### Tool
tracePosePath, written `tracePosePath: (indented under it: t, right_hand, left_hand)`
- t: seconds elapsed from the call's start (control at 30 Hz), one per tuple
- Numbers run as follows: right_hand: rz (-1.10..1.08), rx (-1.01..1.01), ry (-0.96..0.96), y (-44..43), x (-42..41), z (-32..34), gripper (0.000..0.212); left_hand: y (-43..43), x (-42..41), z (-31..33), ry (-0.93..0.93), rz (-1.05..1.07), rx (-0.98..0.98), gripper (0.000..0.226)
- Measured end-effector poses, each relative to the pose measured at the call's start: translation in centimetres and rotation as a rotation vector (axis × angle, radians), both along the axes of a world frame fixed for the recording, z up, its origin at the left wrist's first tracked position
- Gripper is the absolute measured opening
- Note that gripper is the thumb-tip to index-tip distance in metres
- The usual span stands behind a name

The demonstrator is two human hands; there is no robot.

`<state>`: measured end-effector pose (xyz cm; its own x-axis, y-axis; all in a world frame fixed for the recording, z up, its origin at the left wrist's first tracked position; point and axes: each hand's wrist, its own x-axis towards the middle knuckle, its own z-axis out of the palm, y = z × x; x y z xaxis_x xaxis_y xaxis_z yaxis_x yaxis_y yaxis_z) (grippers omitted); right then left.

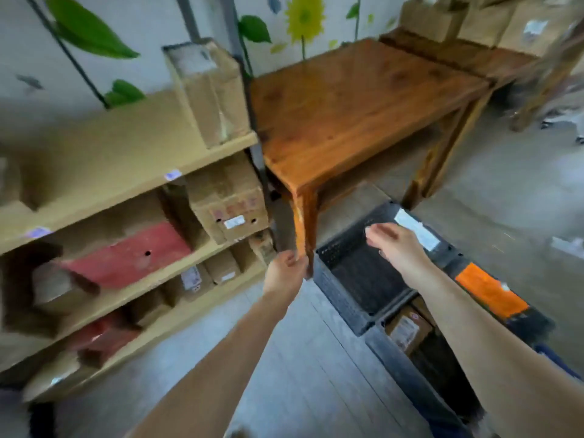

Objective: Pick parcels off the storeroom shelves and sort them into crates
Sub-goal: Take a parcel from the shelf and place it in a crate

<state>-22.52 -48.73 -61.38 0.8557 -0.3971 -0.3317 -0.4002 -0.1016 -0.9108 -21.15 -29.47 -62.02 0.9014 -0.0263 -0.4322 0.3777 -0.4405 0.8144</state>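
Wooden shelves (132,172) on the left hold cardboard parcels: a tall box (208,90) on top, a labelled carton (227,203) and a red box (132,254) below, small boxes (202,276) lower down. Two black crates stand on the floor at right. The far crate (354,273) looks bare inside; the near crate (392,352) holds a brown parcel (407,327). My left hand (286,270) reaches forward between shelf and table leg, fingers curled, nothing visibly in it. My right hand (392,245) hovers over the far crate, fingers loosely apart and holding nothing.
A brown wooden table (354,99) stands behind the crates, its leg beside my left hand. More cardboard boxes (486,23) are stacked on a bench at the back right. An orange label (489,292) marks the crate rim. Grey floor lies between shelves and crates.
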Motion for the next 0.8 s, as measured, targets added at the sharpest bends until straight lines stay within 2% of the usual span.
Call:
tracePosePath:
  t: [0.13,0.23,0.3,0.37,0.43,0.6,0.73,0.8]
  right_hand:
    - [0.194,0.046,-0.061,15.3,5.4,3.7,0.007]
    - [0.329,0.032,-0.095,25.3,8.4,6.0,0.009]
    - [0.407,0.018,-0.128,30.5,10.1,7.3,0.010]
    - [0.479,0.008,-0.136,34.9,11.9,8.3,0.024]
    - [0.539,-0.004,-0.136,38.5,13.9,8.8,0.025]
    - [0.637,-0.050,-0.106,46.2,19.1,8.7,0.034]
    - [0.672,-0.070,-0.046,51.4,23.4,7.7,0.033]
    - [0.699,-0.054,0.040,53.5,25.2,7.3,0.035]
  left_hand:
    - [14.6,3.0,4.7,-0.114,0.162,-0.002,0.019]
    - [24.2,4.7,7.4,-0.181,0.304,0.012,0.010]
    - [29.4,5.7,8.4,-0.206,0.400,0.015,0.014]
    - [33.7,6.6,9.1,-0.217,0.461,0.045,0.030]
    - [37.3,7.6,9.6,-0.233,0.505,0.099,0.041]
    - [44.2,10.7,10.1,-0.302,0.576,0.240,0.048]
    - [47.4,13.3,9.2,-0.342,0.492,0.469,0.039]
    - [48.2,14.7,8.5,-0.281,0.445,0.583,0.038]
